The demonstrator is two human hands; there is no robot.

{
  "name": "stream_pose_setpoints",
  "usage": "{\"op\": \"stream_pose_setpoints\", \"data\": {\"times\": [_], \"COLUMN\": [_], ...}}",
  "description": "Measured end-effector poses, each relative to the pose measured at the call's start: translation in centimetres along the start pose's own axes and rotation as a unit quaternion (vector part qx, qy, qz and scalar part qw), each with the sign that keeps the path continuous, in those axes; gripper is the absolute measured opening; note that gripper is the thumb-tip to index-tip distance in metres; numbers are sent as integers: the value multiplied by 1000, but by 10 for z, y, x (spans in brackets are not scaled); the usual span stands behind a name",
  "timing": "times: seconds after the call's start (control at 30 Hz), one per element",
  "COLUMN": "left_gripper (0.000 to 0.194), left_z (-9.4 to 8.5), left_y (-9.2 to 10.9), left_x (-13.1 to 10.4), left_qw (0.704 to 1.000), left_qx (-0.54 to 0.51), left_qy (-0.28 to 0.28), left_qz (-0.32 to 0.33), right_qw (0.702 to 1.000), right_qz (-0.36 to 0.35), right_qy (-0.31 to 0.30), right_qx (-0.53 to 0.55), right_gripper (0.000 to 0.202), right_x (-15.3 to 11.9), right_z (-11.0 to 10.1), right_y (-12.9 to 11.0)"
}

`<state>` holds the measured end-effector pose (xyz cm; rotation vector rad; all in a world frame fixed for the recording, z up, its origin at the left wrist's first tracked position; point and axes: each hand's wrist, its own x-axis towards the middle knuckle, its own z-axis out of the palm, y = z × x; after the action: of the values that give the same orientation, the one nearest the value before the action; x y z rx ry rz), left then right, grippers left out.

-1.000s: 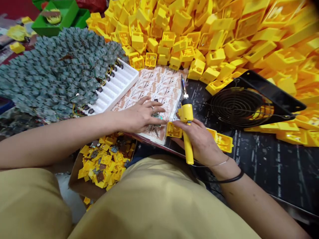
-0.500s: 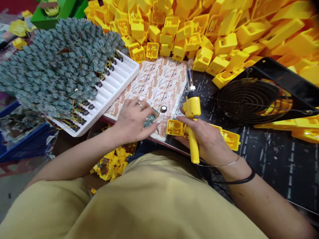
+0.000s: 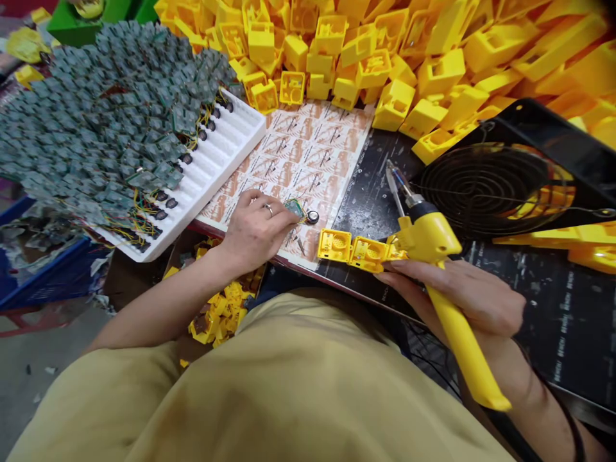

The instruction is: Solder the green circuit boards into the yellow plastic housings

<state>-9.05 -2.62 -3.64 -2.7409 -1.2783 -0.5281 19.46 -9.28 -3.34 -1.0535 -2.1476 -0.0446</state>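
The fingers of my left hand (image 3: 257, 224) are closed on the edge of a small green circuit board (image 3: 294, 206). Thin wires run from the board to a round black part with a pale face (image 3: 312, 217). My right hand (image 3: 466, 292) keeps hold of a yellow soldering gun (image 3: 430, 237), its metal tip pointing up and away and its handle slanting down to the right. Fingertips of that same hand touch the end of a row of open yellow plastic cases (image 3: 368, 253) at the table's front edge.
A white foam tray (image 3: 235, 141) on the left is heaped with wired circuit boards (image 3: 120, 109). Many yellow cases (image 3: 332, 38) are piled along the back. A black fan (image 3: 495, 186) stands to the right. Printed sheets (image 3: 312, 147) cover the middle; a blue crate (image 3: 58, 269) sits lower left.
My right hand has shifted right, and the soldering gun has swung from nearly upright to a slant. My left fingers have closed on the circuit board. More of the yellow cases' row shows.
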Motion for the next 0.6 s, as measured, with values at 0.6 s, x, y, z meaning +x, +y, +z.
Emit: {"op": "stream_pose_setpoints", "data": {"times": [0.6], "left_gripper": [23], "left_z": [-2], "left_y": [-3], "left_x": [16], "left_qw": [974], "left_qx": [110], "left_qy": [-31], "left_qz": [196], "right_qw": [1000], "right_qz": [7], "right_qy": [18], "right_qx": [7], "right_gripper": [28], "right_x": [25], "right_z": [34], "right_y": [-13]}}
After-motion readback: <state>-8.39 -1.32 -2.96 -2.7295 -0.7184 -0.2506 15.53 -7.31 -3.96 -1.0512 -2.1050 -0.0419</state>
